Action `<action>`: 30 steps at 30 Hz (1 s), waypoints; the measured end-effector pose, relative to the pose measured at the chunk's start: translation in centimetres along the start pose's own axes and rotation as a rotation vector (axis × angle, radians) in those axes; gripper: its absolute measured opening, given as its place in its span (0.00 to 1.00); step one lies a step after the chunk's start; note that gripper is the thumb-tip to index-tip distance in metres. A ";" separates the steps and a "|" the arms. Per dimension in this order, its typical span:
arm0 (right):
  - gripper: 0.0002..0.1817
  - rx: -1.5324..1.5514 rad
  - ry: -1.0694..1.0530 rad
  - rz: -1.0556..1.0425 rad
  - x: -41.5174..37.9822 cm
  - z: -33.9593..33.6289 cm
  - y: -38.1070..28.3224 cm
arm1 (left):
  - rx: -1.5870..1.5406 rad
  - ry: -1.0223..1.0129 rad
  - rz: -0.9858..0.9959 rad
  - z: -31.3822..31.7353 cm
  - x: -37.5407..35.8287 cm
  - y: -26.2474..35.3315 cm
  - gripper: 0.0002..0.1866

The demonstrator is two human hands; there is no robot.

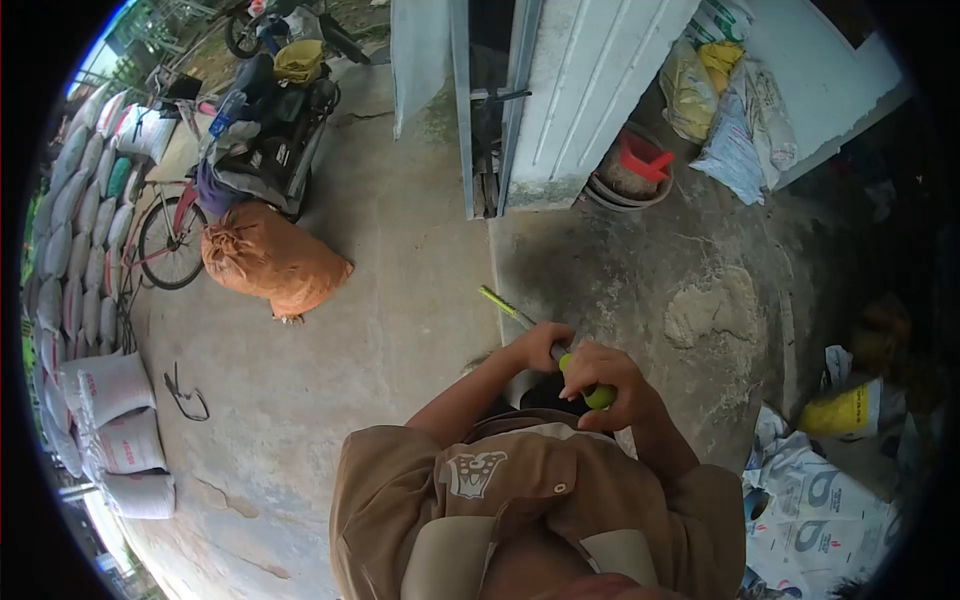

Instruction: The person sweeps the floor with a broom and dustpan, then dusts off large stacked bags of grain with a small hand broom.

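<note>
A stick-like tool (517, 314) with a yellow-green far end, a grey shaft and a rounded green butt end points forward and to the left in front of my body. Wrapped round its shaft is my left hand (541, 346). Closer to my chest, my right hand (605, 378) is closed on the green butt end (600, 397), with its fingers curled over the shaft. What kind of tool it is does not show clearly. Below it is the concrete floor (410, 330).
An orange sack (275, 262) lies beside a bicycle (172, 240) and a loaded motorbike (270, 150). Stacked sacks (85, 235) line the left. A bucket with a red scoop (640, 160) stands by the white wall (590, 90). Printed bags (830, 510) lie at right.
</note>
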State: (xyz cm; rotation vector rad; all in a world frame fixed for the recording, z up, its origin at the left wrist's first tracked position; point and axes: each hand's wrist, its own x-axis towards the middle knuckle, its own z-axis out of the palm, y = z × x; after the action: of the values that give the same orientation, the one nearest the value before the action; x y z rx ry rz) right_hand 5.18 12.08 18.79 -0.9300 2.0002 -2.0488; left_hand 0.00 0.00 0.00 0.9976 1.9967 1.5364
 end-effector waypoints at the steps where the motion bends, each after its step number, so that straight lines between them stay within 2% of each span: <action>1: 0.14 -0.101 -0.040 -0.075 0.3 0.5 -0.6 | -0.048 -0.088 0.084 0.1 0.6 0.5 0.13; 2: 0.13 -0.205 -0.084 -0.140 0.2 1.0 -0.9 | -0.101 -0.175 0.165 0.2 1.0 0.9 0.13; 3: 0.13 -0.245 -0.040 -0.193 0.9 -2.8 -0.6 | -0.048 -0.220 0.202 -1.4 6.4 1.7 0.13; 6: 0.09 -0.345 0.156 -0.082 -1.0 -5.0 -1.0 | -0.121 -0.257 0.199 1.1 10.3 3.1 0.14; 8: 0.09 -0.500 0.382 -0.105 -1.1 -6.4 -0.2 | -0.189 -0.135 0.189 2.8 13.2 2.5 0.12; 12: 0.12 -0.663 0.529 -0.045 0.1 -9.4 1.2 | -0.139 -0.191 0.079 5.5 18.7 0.5 0.11; 14: 0.13 -0.705 0.565 -0.042 0.2 -12.5 2.6 | -0.040 0.091 0.350 6.2 22.1 0.8 0.12; 15: 0.14 -0.745 0.578 -0.034 0.2 -14.3 3.6 | -0.034 0.072 0.353 6.5 23.5 0.5 0.12; 17: 0.15 -0.744 0.594 -0.050 0.4 -18.2 5.3 | 0.092 0.151 0.201 7.2 26.6 -0.1 0.14; 18: 0.16 -0.750 0.590 -0.069 0.7 -21.0 6.3 | -0.014 0.060 0.182 8.4 29.0 -4.1 0.15; 19: 0.16 -0.754 0.606 -0.074 0.8 -23.9 7.3 | -0.007 0.046 0.190 9.2 31.0 -4.9 0.15; 21: 0.18 -0.631 0.580 -0.019 0.3 -28.9 9.1 | -0.104 0.211 0.068 10.7 34.4 -5.9 0.16; 22: 0.20 -0.594 0.600 0.009 0.0 -31.5 9.8 | 0.181 0.211 0.102 10.8 36.7 -6.3 0.18; 23: 0.20 -0.590 0.613 0.013 -0.5 -34.4 10.2 | 0.183 0.198 0.100 11.3 39.2 -7.0 0.18; 25: 0.25 -0.406 0.665 0.013 -2.1 -39.4 10.3 | -0.092 0.138 0.175 13.1 43.3 -9.3 0.18; 26: 0.25 -0.402 0.654 0.021 -3.0 -41.8 10.0 | -0.097 0.148 0.166 13.5 45.4 -10.1 0.18; 28: 0.29 0.246 0.577 0.110 -4.5 -46.4 9.2 | -0.089 -0.345 -0.147 13.3 49.5 -11.3 0.19; 29: 0.29 0.245 0.561 0.120 -5.2 -48.5 9.3 | -0.099 -0.329 -0.148 14.2 50.8 -11.8 0.19; 30: 0.30 0.514 0.563 0.150 -6.2 -50.2 9.7 | -0.067 -0.382 -0.111 15.7 51.4 -13.0 0.19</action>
State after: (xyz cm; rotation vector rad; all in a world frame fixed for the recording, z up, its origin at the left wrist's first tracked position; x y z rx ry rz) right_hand -18.36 57.22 11.09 -0.1060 1.5144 -2.7380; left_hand -25.89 47.26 -12.39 1.0443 1.6929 1.2373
